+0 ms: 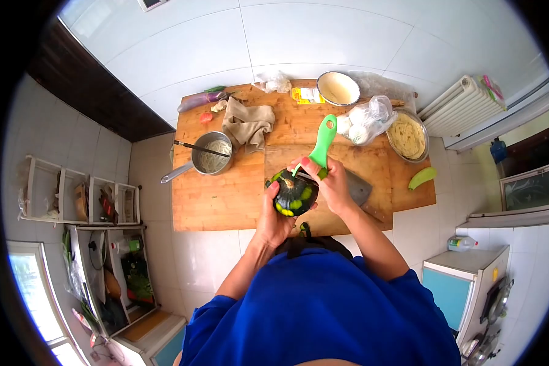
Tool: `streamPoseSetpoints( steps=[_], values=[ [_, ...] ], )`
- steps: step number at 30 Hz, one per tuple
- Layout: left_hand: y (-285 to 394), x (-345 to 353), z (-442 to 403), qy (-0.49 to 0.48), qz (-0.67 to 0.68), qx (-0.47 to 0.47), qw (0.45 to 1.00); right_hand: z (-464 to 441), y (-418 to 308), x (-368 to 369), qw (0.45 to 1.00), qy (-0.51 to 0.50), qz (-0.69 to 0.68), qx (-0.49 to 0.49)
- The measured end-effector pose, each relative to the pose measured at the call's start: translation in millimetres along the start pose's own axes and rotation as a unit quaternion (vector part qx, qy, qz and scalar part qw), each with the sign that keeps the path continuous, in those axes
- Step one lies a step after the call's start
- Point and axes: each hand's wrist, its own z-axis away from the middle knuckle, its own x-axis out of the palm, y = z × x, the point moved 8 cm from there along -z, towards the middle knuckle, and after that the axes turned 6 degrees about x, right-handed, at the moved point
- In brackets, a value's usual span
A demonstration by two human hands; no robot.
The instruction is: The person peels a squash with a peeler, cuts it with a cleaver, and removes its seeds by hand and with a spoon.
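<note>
A dark green squash (295, 196) with yellow-green patches and a brown stem rests in my left hand (273, 213), whose fingers wrap its left side and underside. My right hand (327, 180) is closed round a green-handled peeler (324, 139); its handle points up and away from me, and its head is against the top of the squash near the stem. Both hands are over the near part of the wooden table. Beneath and right of my right hand lies a cleaver (358, 190), partly hidden by the wrist.
On the wooden table (238, 198) are a saucepan (211, 152) with chopsticks across it, a beige cloth (248, 124), an eggplant (195, 102), an enamel bowl (338, 89), a plastic bag (367, 120) with white contents, a metal bowl of yellowish food (407, 135) and a green vegetable piece (422, 178).
</note>
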Motion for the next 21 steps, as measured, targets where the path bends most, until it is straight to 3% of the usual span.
streamPoseSetpoints(
  steps=[4,7,9,10,14,16,21],
  values=[
    [-3.0,-5.7,-14.0,-0.039,0.044,-0.046,0.997,-5.6,8.9,-4.1,1.000,-0.001,0.010,0.019],
    [8.1,-6.7,-12.4,0.029,-0.046,0.041,0.998,-4.3,14.3,-10.3,0.997,0.029,0.077,-0.004],
    [11.6,3.3,-7.4,0.022,-0.079,0.078,0.994,0.0,3.1,-12.3,0.988,0.077,0.088,-0.102],
    [16.1,6.0,-5.5,0.016,-0.114,0.113,0.987,1.5,3.6,-12.9,0.988,0.079,0.088,-0.101],
    [15.2,7.8,-6.7,-0.010,-0.110,0.087,0.990,4.4,-0.9,-13.7,0.991,0.045,0.097,-0.084],
    [13.1,6.4,-8.7,-0.019,-0.108,0.094,0.990,3.7,4.6,-16.1,0.993,0.041,0.107,-0.017],
    [9.8,4.5,-7.4,-0.038,-0.138,0.084,0.986,-4.2,2.7,-17.3,0.991,-0.020,0.136,-0.002]
  ],
)
